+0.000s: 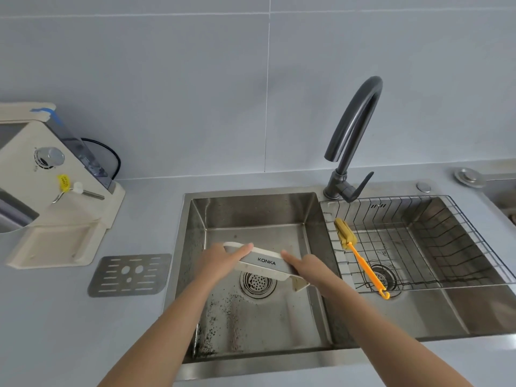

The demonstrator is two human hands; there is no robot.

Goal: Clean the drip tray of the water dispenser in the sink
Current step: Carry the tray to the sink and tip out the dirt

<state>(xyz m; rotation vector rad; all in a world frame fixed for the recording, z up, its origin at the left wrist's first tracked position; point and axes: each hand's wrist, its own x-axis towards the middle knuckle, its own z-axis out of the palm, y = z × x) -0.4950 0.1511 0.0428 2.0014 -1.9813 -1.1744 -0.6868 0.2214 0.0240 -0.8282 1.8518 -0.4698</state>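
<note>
The cream drip tray (262,262), with a grey front strip marked KONKA, is held tipped on edge over the drain of the left sink basin (251,216). My left hand (220,261) grips its left end. Its right end is held by my right hand (304,268). The tray's metal grate (129,275) lies flat on the counter left of the sink. The cream water dispenser (53,191) stands at the far left, with its tray slot bare.
A dark curved faucet (354,135) rises behind the sink divider, and no water runs from it. The right basin holds a wire basket (418,241) with a yellow sponge brush (360,261) on an orange handle. Dark specks cover the left basin's near floor and wall.
</note>
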